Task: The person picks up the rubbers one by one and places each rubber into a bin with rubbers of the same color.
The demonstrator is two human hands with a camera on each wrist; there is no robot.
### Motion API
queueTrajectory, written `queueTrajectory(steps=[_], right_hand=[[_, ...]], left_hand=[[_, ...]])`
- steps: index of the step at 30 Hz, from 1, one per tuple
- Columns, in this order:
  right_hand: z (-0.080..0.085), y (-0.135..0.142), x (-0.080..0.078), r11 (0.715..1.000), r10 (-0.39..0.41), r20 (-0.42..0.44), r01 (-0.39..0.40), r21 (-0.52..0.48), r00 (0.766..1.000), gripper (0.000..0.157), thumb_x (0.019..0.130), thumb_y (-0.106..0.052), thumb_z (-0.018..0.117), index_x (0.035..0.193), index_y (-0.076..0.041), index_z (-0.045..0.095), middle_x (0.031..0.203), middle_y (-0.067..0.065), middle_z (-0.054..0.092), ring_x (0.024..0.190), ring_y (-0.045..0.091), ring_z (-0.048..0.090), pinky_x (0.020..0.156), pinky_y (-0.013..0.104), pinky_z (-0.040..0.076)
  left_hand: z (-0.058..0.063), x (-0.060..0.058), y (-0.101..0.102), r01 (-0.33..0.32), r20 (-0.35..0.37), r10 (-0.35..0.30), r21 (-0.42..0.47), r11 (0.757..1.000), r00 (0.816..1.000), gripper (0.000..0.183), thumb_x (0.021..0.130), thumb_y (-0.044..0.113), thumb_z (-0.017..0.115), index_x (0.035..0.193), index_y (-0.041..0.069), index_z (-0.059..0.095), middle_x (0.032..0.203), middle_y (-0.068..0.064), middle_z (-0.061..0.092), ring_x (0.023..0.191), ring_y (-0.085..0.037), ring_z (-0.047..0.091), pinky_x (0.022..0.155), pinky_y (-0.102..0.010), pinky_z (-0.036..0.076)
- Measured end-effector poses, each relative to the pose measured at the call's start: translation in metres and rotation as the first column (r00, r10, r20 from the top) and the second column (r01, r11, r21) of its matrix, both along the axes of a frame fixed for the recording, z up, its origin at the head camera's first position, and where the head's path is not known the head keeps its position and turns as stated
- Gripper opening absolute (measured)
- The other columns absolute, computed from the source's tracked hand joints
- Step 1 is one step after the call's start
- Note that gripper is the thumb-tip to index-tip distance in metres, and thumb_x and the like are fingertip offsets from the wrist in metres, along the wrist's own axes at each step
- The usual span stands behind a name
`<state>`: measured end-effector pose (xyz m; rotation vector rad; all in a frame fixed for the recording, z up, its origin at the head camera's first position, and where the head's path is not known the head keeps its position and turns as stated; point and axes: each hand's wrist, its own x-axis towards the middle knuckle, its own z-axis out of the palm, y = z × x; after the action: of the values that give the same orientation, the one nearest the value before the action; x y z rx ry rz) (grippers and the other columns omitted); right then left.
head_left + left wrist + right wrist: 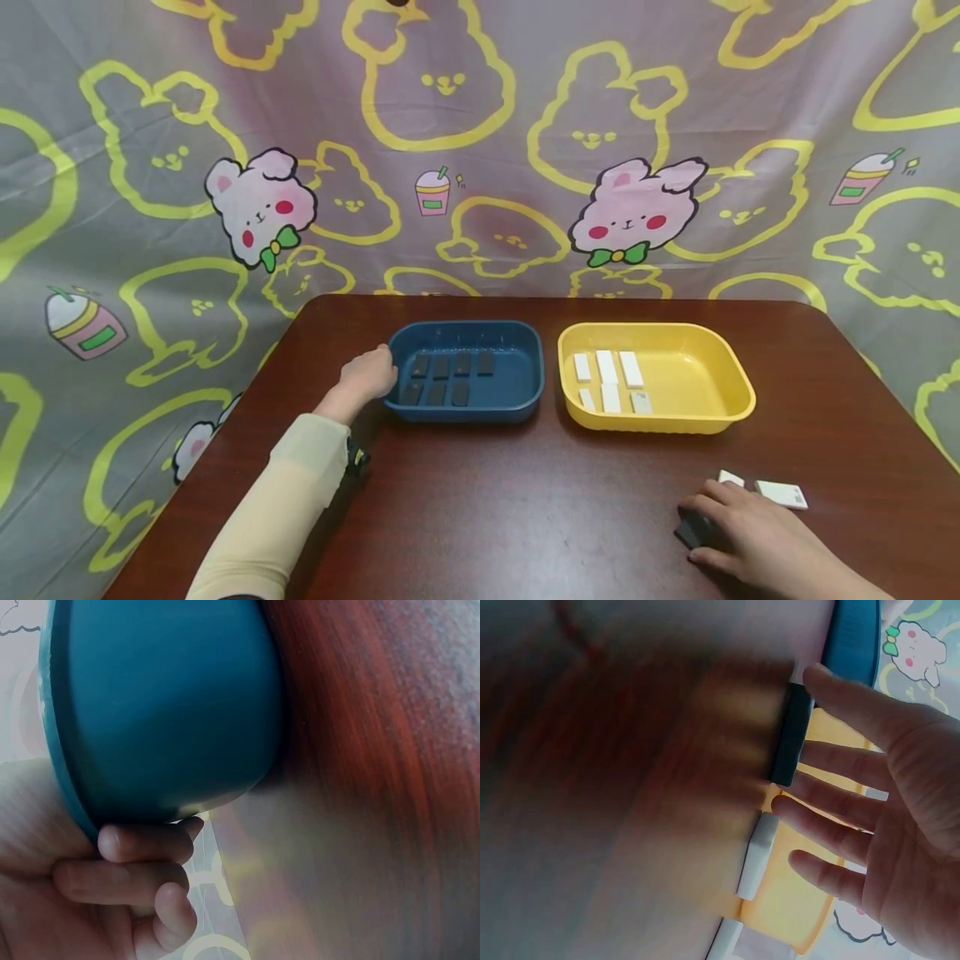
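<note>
My left hand (367,375) grips the left end of a blue tray (487,412), its fingers curled at the outside of the rim in the left wrist view. Inside that tray, several black blocks (440,367) lie in two rows. On the table at the front right is a loose black block (790,739). My right hand (757,529) reaches around this block, thumb near one end and straight fingers beside it. Just beyond that hand lie two white blocks (782,494), one partly covered by it.
To the right of the blue tray stands a yellow tray (697,423), with several white blocks (630,369) in its left half. A patterned curtain (525,150) hangs behind and beside the brown table (525,500).
</note>
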<state>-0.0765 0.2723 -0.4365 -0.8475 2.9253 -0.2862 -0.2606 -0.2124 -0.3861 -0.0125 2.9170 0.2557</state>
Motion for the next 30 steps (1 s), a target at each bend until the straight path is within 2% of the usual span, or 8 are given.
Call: queueTrajectory(steps=[5, 8, 14, 20, 24, 29, 30], right_hand=[[-0.0015, -0.0012, 0.0003, 0.998, 0.027, 0.026, -0.026, -0.059, 0.999, 0.042, 0.078, -0.043, 0.078, 0.111, -0.02, 0.065, 0.097, -0.015, 0.051, 0.075, -0.003, 0.047, 0.059, 0.026, 0.046], [-0.0021, -0.0009, -0.0002, 0.997, 0.021, 0.056, -0.017, -0.079, 0.998, 0.046, 0.077, -0.036, 0.08, 0.116, -0.02, 0.062, 0.102, -0.014, 0.052, 0.08, -0.001, 0.049, 0.062, 0.027, 0.048], [-0.0033, -0.0019, 0.0007, 0.998, -0.011, -0.02, 0.01, -0.054, 1.0, 0.051, 0.072, -0.029, 0.084, 0.115, -0.018, 0.06, 0.102, -0.013, 0.051, 0.084, 0.003, 0.051, 0.067, 0.034, 0.05], [-0.0031, -0.0018, -0.0005, 0.998, -0.003, -0.017, 0.001, -0.064, 1.0, 0.047, 0.07, -0.024, 0.085, 0.11, -0.02, 0.06, 0.097, -0.014, 0.048, 0.08, 0.002, 0.049, 0.066, 0.036, 0.05], [-0.0033, -0.0021, -0.0006, 0.996, 0.033, -0.092, -0.04, -0.082, 0.995, 0.048, 0.067, -0.021, 0.085, 0.108, -0.021, 0.06, 0.096, -0.015, 0.048, 0.078, 0.001, 0.048, 0.062, 0.032, 0.048], [0.0007, -0.0025, -0.0017, 0.986, 0.086, -0.259, -0.12, -0.119, 0.962, 0.051, 0.061, -0.018, 0.086, 0.105, -0.022, 0.061, 0.095, -0.017, 0.048, 0.079, 0.001, 0.049, 0.061, 0.029, 0.047], [0.003, -0.0032, -0.0028, 0.984, 0.089, -0.267, -0.125, -0.123, 0.959, 0.051, 0.061, -0.018, 0.086, 0.105, -0.022, 0.061, 0.095, -0.017, 0.048, 0.079, 0.001, 0.049, 0.061, 0.029, 0.047]], left_hand=[[-0.0011, -0.0008, 0.0008, 0.006, -0.002, -0.006, -0.007, 1.0, 1.0, 0.053, 0.099, 0.018, 0.052, 0.137, -0.016, 0.036, 0.087, -0.017, 0.06, 0.067, -0.026, 0.058, 0.056, -0.035, 0.045], [-0.001, -0.0011, 0.0014, 0.008, -0.002, -0.008, -0.01, 1.0, 1.0, 0.053, 0.099, 0.018, 0.051, 0.138, -0.016, 0.036, 0.088, -0.017, 0.06, 0.067, -0.026, 0.058, 0.056, -0.035, 0.045], [-0.0012, -0.0008, 0.0015, 0.001, 0.0, -0.001, -0.012, 1.0, 1.0, 0.055, 0.099, 0.018, 0.052, 0.139, -0.016, 0.034, 0.09, -0.018, 0.06, 0.068, -0.026, 0.057, 0.057, -0.036, 0.045], [-0.0037, -0.0019, -0.0001, -0.003, 0.001, 0.003, -0.006, 1.0, 1.0, 0.055, 0.099, 0.018, 0.052, 0.139, -0.015, 0.034, 0.086, -0.016, 0.059, 0.067, -0.025, 0.057, 0.057, -0.035, 0.044], [-0.0038, -0.002, -0.0013, 0.001, 0.0, -0.001, -0.002, 1.0, 1.0, 0.055, 0.099, 0.018, 0.052, 0.139, -0.016, 0.034, 0.085, -0.015, 0.059, 0.066, -0.025, 0.057, 0.056, -0.035, 0.044], [-0.0037, -0.0021, -0.0022, 0.01, -0.008, -0.01, -0.003, 1.0, 1.0, 0.054, 0.099, 0.018, 0.051, 0.139, -0.016, 0.035, 0.086, -0.016, 0.059, 0.065, -0.025, 0.057, 0.056, -0.035, 0.044], [-0.0037, -0.0022, -0.0024, 0.01, -0.01, -0.01, -0.003, 1.0, 1.0, 0.054, 0.099, 0.018, 0.052, 0.138, -0.016, 0.035, 0.086, -0.017, 0.059, 0.065, -0.025, 0.057, 0.056, -0.035, 0.044]])
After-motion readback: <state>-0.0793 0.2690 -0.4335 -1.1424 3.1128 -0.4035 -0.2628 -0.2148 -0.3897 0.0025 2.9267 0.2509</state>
